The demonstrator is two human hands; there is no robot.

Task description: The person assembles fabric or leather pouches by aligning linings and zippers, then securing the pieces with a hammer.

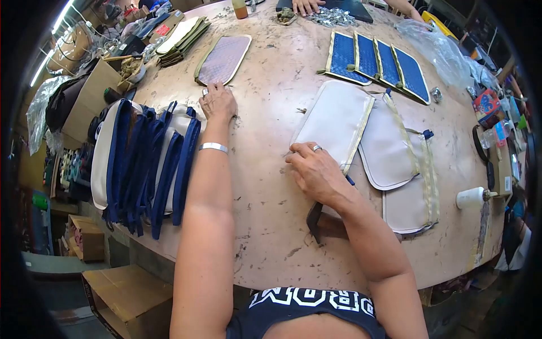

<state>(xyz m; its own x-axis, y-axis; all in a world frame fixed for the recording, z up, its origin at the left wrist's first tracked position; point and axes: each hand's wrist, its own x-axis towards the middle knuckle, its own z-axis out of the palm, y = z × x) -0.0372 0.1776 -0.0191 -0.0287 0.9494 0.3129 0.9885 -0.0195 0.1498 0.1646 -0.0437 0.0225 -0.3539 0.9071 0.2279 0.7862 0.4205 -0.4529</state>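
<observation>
My left hand (218,103) reaches forward and touches the near edge of a pinkish quilted panel (224,59) with light trim; its fingers are bent together, and what they grip is too small to tell. My right hand (317,169) rests with spread fingers on the lower left corner of a pale flat panel (333,116) with a yellowish strip along its right side. Two more pale panels (387,147) overlap to its right. Under my right forearm a dark tool (330,224) is partly hidden. Blue quilted panels (377,61) lie in an overlapping row beyond.
A pile of navy-edged pieces (148,164) hangs at the left table edge. A white thread spool (471,198) stands right. Green-edged panels (182,42) are stacked back left. Another person's hand (307,5) is by small metal parts (334,17) at the far edge.
</observation>
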